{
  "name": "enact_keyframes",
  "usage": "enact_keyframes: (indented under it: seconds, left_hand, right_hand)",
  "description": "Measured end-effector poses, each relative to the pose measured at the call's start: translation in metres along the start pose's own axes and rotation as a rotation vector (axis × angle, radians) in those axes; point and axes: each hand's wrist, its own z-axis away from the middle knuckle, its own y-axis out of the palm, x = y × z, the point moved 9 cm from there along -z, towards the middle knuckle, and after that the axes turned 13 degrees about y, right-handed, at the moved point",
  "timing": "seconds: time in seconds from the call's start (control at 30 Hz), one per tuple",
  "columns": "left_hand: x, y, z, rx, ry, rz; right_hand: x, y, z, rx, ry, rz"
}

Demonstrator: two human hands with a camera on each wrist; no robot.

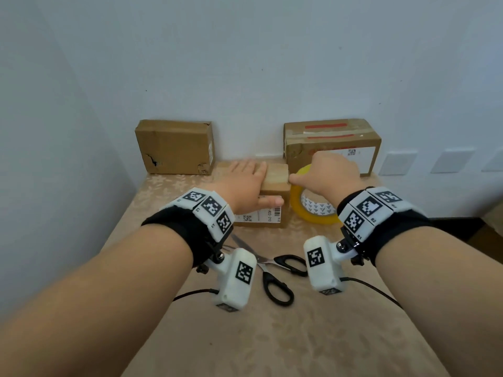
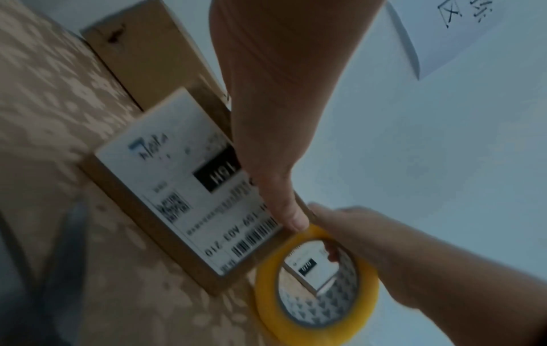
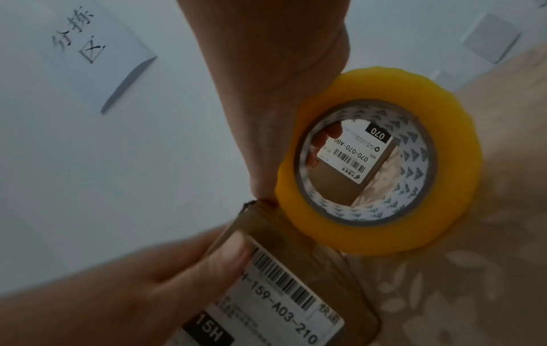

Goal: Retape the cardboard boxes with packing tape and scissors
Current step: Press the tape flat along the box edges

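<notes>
A small cardboard box [image 1: 275, 178] with a white shipping label [image 2: 183, 187] stands mid-table. My left hand [image 1: 245, 183] lies flat on its top with straight fingers, and the thumb [image 3: 207, 264] presses on the labelled front. My right hand [image 1: 332, 172] grips a yellow packing tape roll [image 1: 297, 200] held on edge against the box's right side. Its thumb touches the box's upper right corner. Through the roll's [image 3: 455, 163] hole I see fingertips behind it. Black-handled scissors [image 1: 265, 278] lie open on the table between my wrists.
Two larger cardboard boxes stand against the back wall: a dented one [image 1: 174, 148] at left, and one with red-striped tape [image 1: 332, 142] at right. The table [image 1: 272, 336] has a beige patterned cloth. A paper sign [image 3: 89, 46] hangs on the wall.
</notes>
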Motion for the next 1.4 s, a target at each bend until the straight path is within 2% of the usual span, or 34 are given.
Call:
enact_keyframes:
  seconds: [0.1, 0.2, 0.33, 0.4, 0.5, 0.67, 0.77, 0.87, 0.93, 1.17, 1.3, 1.4]
  left_hand:
    - [-0.033, -0.006, -0.016, -0.015, 0.105, 0.055]
    - [-0.029, -0.008, -0.017, -0.025, 0.15, 0.07]
    - [0.009, 0.0, -0.01, 0.043, 0.045, 0.059]
    - [0.008, -0.005, -0.015, 0.065, 0.032, 0.051]
    - [-0.015, -0.019, -0.027, 0.028, 0.109, 0.042]
    - [-0.024, -0.027, -0.029, -0.03, 0.125, 0.017]
    - [-0.017, -0.037, -0.018, -0.102, 0.15, 0.106]
    - [-0.012, -0.045, -0.003, -0.171, 0.159, 0.228]
    - [-0.017, -0.046, 0.004, -0.172, 0.187, 0.235]
    - [-0.026, -0.042, 0.011, -0.164, 0.245, 0.219]
    - [-0.026, -0.046, 0.015, -0.179, 0.251, 0.227]
    - [-0.03, -0.057, 0.014, -0.178, 0.33, 0.112]
  right_hand:
    - [-0.003, -0.001, 0.001, -0.019, -0.002, 0.007]
    - [-0.004, 0.0, 0.0, -0.027, -0.01, 0.01]
    - [-0.01, 0.004, -0.004, 0.05, -0.017, -0.008]
    - [-0.013, 0.005, -0.006, 0.123, -0.039, -0.105]
    - [-0.024, 0.002, -0.007, 0.178, -0.071, -0.383]
    - [-0.047, 0.006, 0.0, 0.215, -0.027, -0.473]
    - [-0.044, 0.005, 0.006, 0.279, -0.031, -0.355]
    - [-0.038, 0.003, 0.015, 0.325, -0.01, -0.127]
    - [-0.031, -0.001, 0.019, 0.306, -0.025, -0.004]
    - [-0.008, 0.0, 0.035, 0.217, -0.06, 0.184]
    - [-0.006, -0.003, 0.038, 0.213, -0.094, 0.175]
    - [-0.009, -0.003, 0.039, 0.3, -0.13, -0.027]
